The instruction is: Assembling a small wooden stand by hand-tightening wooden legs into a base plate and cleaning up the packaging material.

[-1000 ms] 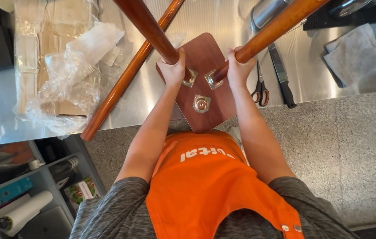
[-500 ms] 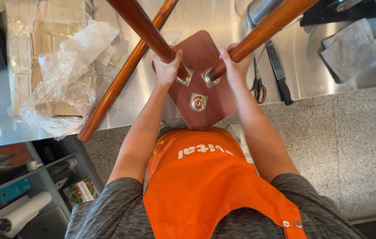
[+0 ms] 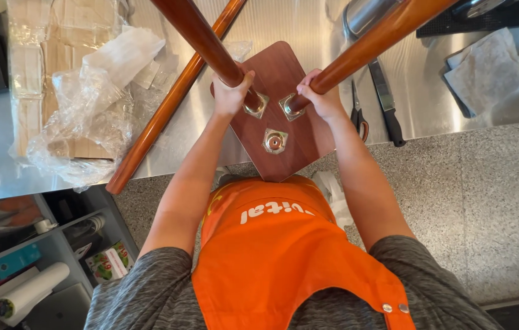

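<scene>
Left hand (image 3: 230,93), right hand (image 3: 320,98) each closed round upright reddish-brown wooden leg (image 3: 201,40), (image 3: 375,43) at brass plates, steadying dark wooden seat board (image 3: 287,153) on steel table (image 3: 430,98).

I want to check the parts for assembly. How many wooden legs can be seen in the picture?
3. One leg stands in the left hand, one leg in the right hand, and a loose leg lies on the steel table. Others may be hidden out of frame.
</scene>
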